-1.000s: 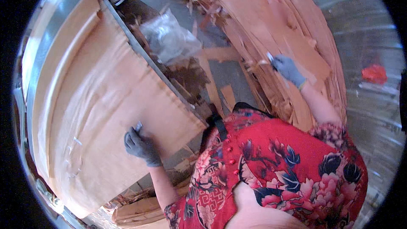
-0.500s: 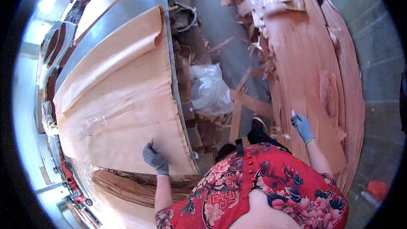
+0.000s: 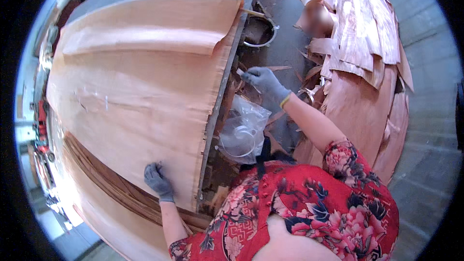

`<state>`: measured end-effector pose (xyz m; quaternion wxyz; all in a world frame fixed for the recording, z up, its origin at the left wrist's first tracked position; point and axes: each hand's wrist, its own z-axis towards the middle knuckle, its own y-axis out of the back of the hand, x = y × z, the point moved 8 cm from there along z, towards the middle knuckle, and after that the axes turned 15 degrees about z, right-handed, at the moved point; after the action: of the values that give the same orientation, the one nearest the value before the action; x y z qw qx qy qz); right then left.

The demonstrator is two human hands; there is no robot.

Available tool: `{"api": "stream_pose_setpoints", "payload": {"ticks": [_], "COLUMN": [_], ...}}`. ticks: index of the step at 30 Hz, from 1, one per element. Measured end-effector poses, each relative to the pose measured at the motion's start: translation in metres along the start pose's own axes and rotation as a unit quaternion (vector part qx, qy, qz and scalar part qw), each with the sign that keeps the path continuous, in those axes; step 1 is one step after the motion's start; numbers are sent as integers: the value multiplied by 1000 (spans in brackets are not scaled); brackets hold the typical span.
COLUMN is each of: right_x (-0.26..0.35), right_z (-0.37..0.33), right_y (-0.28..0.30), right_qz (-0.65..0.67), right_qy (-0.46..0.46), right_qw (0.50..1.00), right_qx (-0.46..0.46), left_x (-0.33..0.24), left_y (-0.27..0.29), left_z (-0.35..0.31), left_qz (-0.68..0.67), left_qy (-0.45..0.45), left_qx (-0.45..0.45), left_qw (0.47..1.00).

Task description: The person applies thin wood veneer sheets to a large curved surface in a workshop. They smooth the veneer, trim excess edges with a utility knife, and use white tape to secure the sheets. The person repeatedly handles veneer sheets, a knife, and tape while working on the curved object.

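A large tan wood veneer sheet (image 3: 140, 77) covers the table, its far edge folded back in a loose curl. My left hand (image 3: 158, 181), in a grey glove, is at the sheet's near end with its fingers drawn together; anything in them is too small to make out. Just past the table's right edge, my right hand (image 3: 267, 82), gloved too, is closed on a small pale object (image 3: 240, 72). Its kind does not show, as the fingers cover most of it. Small splits (image 3: 92, 100) mark the veneer left of the middle.
Under the table's right edge (image 3: 218, 111) lie a clear plastic bag (image 3: 243, 130) and veneer scraps. A white hoop (image 3: 263, 43) stands farther off. Stacked reddish veneer (image 3: 360, 101) with torn strips (image 3: 360, 29) rises on the right. More veneer layers (image 3: 111, 179) lie at the near left.
My right hand has swung left and forward from the right-hand stack to the table's edge, still gripping the pale object. My left hand stays over the near end of the sheet. The view has turned.
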<state>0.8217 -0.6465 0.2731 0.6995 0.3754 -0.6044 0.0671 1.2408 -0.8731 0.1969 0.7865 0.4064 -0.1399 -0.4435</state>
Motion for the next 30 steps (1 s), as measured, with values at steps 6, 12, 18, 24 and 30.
{"api": "stream_pose_setpoints", "payload": {"ticks": [6, 12, 18, 24, 30], "right_x": [-50, -84, -95, -70, 23], "right_z": [61, 89, 96, 110, 97], "right_y": [-7, -14, -37, 10, -38], "right_qz": [23, 8, 230, -29, 420], "right_qy": [-184, -216, -244, -184, -254], "right_qw": [980, 970, 927, 957, 724], "right_qx": [76, 108, 167, 220, 485], "left_x": [-7, -27, -76, -170, -298], "left_y": [-9, 48, 56, 20, -63], "left_z": [16, 14, 34, 129, 237], "left_qz": [97, 225, 190, 70, 18], "left_qy": [4, 122, 232, 259, -15], "left_qx": [141, 50, 57, 80, 233], "left_qw": [985, 965, 952, 960, 972]}}
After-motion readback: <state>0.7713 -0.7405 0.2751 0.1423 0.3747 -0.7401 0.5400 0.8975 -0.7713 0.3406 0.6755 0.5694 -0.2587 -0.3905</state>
